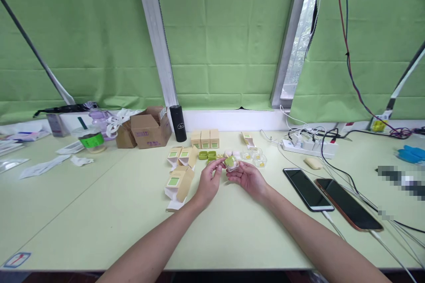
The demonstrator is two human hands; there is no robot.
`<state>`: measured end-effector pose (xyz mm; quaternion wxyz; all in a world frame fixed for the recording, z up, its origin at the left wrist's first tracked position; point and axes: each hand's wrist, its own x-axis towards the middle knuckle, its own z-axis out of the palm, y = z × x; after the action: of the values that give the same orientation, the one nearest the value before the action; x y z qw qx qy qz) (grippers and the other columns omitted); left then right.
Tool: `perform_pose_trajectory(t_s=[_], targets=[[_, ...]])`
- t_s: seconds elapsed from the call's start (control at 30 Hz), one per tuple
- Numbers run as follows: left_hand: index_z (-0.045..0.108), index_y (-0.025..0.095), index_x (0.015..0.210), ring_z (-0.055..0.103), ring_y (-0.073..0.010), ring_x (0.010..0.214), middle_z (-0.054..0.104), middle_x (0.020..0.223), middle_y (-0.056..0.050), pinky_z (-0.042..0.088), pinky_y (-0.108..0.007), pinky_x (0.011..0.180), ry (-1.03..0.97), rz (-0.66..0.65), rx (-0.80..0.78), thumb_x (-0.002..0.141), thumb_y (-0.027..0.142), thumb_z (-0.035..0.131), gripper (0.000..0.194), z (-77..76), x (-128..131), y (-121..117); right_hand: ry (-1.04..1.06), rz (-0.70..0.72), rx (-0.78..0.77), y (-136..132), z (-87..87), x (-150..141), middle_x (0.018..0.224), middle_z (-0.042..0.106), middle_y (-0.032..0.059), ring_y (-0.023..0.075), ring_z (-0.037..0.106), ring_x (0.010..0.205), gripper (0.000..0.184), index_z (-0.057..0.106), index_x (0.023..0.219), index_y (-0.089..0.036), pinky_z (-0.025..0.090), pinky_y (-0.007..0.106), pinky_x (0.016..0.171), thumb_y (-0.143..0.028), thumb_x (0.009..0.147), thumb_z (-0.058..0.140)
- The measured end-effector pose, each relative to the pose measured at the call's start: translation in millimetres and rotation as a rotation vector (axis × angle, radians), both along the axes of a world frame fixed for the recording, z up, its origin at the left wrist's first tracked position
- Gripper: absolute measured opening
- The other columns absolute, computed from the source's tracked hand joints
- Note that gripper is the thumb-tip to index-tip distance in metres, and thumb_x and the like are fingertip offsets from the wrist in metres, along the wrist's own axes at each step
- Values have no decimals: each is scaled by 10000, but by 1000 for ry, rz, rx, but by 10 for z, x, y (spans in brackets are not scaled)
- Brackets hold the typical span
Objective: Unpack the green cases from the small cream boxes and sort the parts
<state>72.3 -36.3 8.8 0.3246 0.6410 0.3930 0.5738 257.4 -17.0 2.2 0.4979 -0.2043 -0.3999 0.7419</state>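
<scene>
Both hands meet over the table around a small rounded case with a green top and a pale, clear-looking lower part [231,162]. My right hand [249,180] grips it from the right and below. On its left side, the fingers of my left hand [210,181] close against it. Just behind my left hand sit several small green square trays [203,155]. Clear plastic shells with yellow spots [259,160] lie to the right, beyond my right hand. Pale pinkish pieces [236,153] show behind the case, partly hidden. Opened, flattened small cartons [179,182] rest left of my left hand.
Three closed small cartons [205,139] stand behind, with an opened carton [248,140] farther right. A black tumbler [178,124] and cardboard box [150,128] are at back left, near a drink cup [91,140]. Two phones [308,189], cables and a power strip [308,147] occupy the right.
</scene>
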Motion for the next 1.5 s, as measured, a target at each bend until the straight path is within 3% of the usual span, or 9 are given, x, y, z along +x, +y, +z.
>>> perform_pose_trajectory(t_s=[0.13,0.33,0.6,0.83,1.07,1.33,1.5], targets=[[706,179,1265,675,-273,1111,730,1236,-137,495,-429,1020,-43,-16,-50,967,482,606,437,-38,-10,47,-3,-24,31,-16,33,-2,965,805,83,244,774,883,270,705,1009,-190,590,399,860,-372,839,810],[708,179,1271,652,-298,1214,716,1299,-145,479,-452,1067,-103,-44,-104,933,533,642,493,-60,-2,87,-45,-180,113,-17,23,-26,954,763,32,227,733,892,439,640,1052,-243,597,453,880,-353,723,909],[712,160,1203,680,-292,1174,726,1263,-160,558,-407,949,-211,-4,-145,858,543,725,516,-47,14,152,-260,-471,316,-20,2,-91,1054,656,26,217,641,998,615,581,1101,-286,584,372,845,-285,603,943],[739,160,1049,712,-251,1050,763,1114,-126,562,-405,956,-187,-8,-103,810,413,773,350,15,10,130,-304,-501,398,-83,28,-127,1116,623,33,229,618,1081,579,562,1128,-295,563,366,856,-228,651,884],[737,165,925,711,-261,1065,768,1095,-123,561,-407,945,-218,20,-116,788,337,770,222,14,12,117,-330,-491,472,-125,52,-126,1197,624,62,257,601,1173,522,549,1139,-297,556,387,893,-258,710,843],[720,197,846,690,-263,1102,751,1139,-112,559,-374,859,-107,67,-21,859,333,721,136,65,32,-7,-451,-438,597,-181,55,-119,1271,620,80,270,600,1220,492,521,1214,-309,530,438,966,-226,790,757],[730,221,831,675,-249,1090,749,1092,-95,558,-370,859,67,123,133,897,273,670,103,101,48,-93,-593,-439,662,-207,35,-135,1283,629,81,266,613,1170,498,544,1256,-299,515,465,1004,-222,797,723]])
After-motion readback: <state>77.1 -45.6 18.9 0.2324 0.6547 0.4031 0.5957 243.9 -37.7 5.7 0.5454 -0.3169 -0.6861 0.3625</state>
